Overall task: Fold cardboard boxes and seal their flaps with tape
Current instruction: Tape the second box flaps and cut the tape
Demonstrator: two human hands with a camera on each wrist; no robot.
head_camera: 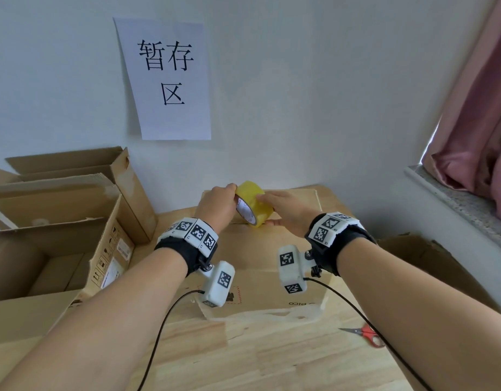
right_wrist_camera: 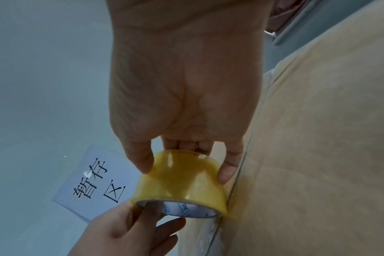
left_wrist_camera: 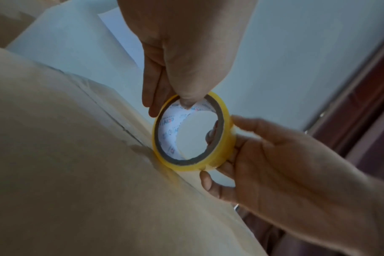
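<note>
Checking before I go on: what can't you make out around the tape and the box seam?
- Loose tape end: not seen in any view; both hands cover much of the tape roll.
- Seam of the box: head view, the forearms hide it; wrist views blurred.
- Core print: too blurred to read.

place: packing/storage room | evidence: stacked cardboard boxes [head_camera: 60,221]; wall sign [head_camera: 170,80] "暂存区"; wooden table [head_camera: 271,356]

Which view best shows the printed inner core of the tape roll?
Left wrist: it looks straight through the tape roll, showing the whole printed core. The head view shows a sliver between both hands; the right wrist shows mostly its outside.
</note>
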